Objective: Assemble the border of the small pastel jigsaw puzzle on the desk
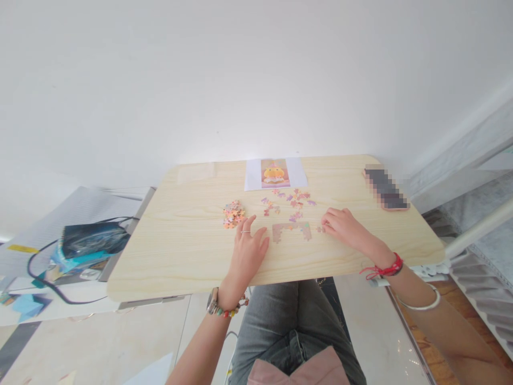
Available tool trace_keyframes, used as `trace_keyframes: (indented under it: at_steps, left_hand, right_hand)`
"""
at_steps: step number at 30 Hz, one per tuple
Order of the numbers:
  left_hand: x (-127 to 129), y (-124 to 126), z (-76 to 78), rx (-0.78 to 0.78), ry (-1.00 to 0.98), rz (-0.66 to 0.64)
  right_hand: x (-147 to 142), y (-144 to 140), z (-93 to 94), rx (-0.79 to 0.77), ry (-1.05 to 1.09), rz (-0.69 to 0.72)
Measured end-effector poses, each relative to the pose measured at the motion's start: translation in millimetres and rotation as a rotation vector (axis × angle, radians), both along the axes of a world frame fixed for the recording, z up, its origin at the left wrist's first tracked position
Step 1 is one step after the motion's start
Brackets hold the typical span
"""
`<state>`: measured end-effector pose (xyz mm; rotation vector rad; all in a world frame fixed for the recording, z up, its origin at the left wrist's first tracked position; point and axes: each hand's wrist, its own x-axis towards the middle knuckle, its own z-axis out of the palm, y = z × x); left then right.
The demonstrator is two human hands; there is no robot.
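Note:
My left hand (249, 247) rests on the table with its fingers spread, holding nothing. Its fingertips lie just beside a heaped pile of jigsaw puzzle pieces (234, 215). To its right lies a partly joined puzzle section (292, 230), pinkish, with a top row and two short sides pointing towards me. My right hand (341, 227) is closed in a pinch on a small puzzle piece (319, 229) just right of that section; the fingers partly hide it. Loose puzzle pieces (296, 204) in purple, pink and orange lie scattered above the section.
A paper sheet with a printed picture (275, 174) of a yellow figure lies at the table's back. A phone (387, 188) lies at the back right. A pale flat sheet (196, 171) sits back left. The wooden table (168, 251) meets a white wall; a cluttered side surface (84, 251) stands left.

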<state>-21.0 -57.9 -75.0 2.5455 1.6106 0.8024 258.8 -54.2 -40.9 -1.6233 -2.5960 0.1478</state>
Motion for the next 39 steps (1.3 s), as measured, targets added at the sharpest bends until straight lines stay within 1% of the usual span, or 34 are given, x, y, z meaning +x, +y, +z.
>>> trace_keyframes:
  at_steps: [4,8,14,20,22,27,32,39]
  left_hand:
    - [1,0,-0.2,-0.007,0.012,-0.005]
    - [0,0,-1.0,0.001,0.013,-0.005]
    - [0,-1,-1.7,0.006,0.022,0.002]
    - [5,-3,2.0,-0.007,0.019,-0.028]
    - [8,-6,4.2,-0.004,0.008,-0.050]
    - [23,-16,8.8,-0.038,-0.009,-0.094]
    - [41,-26,10.3,-0.112,0.000,-0.150]
    - [60,-28,11.4,-0.145,0.004,-0.199]
  right_hand:
    - [-2,-9,-1.9,0.033,0.008,-0.013]
    - [1,-14,-6.5,0.019,0.024,-0.035]
    - [1,-13,-8.4,-0.003,0.044,0.035]
    - [-13,-22,-3.9,0.035,0.073,0.123]
    - [-19,-24,-3.7,0.040,0.057,0.143]
    - [-30,-25,-2.6,0.033,-0.002,0.130]
    - [-32,-25,0.4,0.036,-0.029,0.135]
    - [-37,-26,2.8,0.050,-0.070,0.139]
